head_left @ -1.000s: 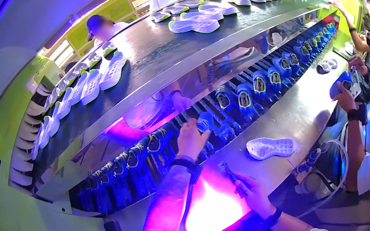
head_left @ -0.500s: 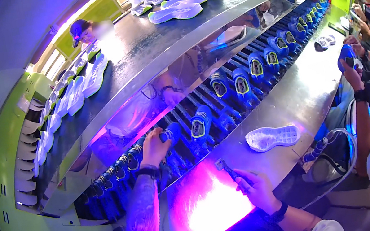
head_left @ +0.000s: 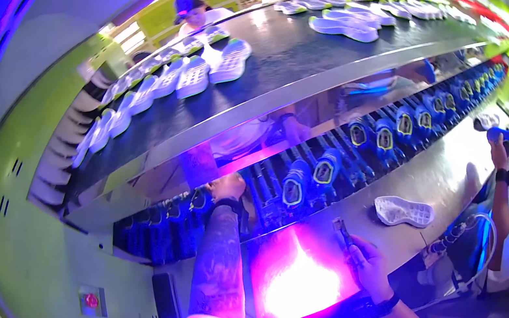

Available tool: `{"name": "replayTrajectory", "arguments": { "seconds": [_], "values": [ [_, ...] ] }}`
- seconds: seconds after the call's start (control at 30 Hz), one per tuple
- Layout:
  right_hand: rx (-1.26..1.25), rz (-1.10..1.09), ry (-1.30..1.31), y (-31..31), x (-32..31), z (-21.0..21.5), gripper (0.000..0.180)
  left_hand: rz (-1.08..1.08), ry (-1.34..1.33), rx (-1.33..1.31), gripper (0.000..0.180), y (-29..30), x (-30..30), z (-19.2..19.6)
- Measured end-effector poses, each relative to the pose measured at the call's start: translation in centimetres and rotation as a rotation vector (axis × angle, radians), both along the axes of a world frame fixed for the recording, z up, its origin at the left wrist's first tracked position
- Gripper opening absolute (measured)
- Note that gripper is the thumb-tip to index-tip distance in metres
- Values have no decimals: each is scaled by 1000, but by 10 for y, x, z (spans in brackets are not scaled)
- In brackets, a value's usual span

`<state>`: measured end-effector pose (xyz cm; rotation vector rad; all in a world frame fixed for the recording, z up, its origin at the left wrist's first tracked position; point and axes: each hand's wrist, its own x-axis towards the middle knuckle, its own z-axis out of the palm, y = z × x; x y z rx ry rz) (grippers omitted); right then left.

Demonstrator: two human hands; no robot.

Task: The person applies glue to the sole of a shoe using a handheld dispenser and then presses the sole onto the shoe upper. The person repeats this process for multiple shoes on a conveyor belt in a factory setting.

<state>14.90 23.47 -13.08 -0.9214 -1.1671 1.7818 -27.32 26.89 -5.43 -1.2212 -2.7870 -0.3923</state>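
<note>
The left hand [head_left: 227,188] reaches forward to the lower conveyor, its fingers curled onto a blue shoe [head_left: 200,201] in the row there; whether they fully clamp it cannot be told. Just right of those fingers stand more blue shoes on lasts [head_left: 295,182]. The right hand [head_left: 367,262] rests on the steel tabletop [head_left: 441,177], fingers closed around a small dark brush-like tool [head_left: 342,233] that points away from the person. A white shoe sole [head_left: 404,210] lies on the tabletop near, right of those fingers. A bright pink-lit panel [head_left: 298,277] glows between the two hands.
</note>
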Motion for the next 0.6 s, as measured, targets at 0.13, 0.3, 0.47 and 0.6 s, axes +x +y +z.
{"name": "replayTrajectory", "arguments": {
  "seconds": [0.13, 0.3, 0.47, 0.6],
  "values": [
    [-105, 42, 84, -11, -9, 22, 33, -104, -24, -92, 63, -58, -27, -12],
    [-33, 48, 6, -8, -4, 31, 33, -84, -292, 417, 72, -126, 26, 24],
    [160, 98, -36, -30, -26, 35, 31, -285, -667, 788, 76, -236, 112, 49],
    [1095, 151, -328, -74, -65, 122, 29, -290, -513, 816, 79, -292, 165, 45]
  ]
}}
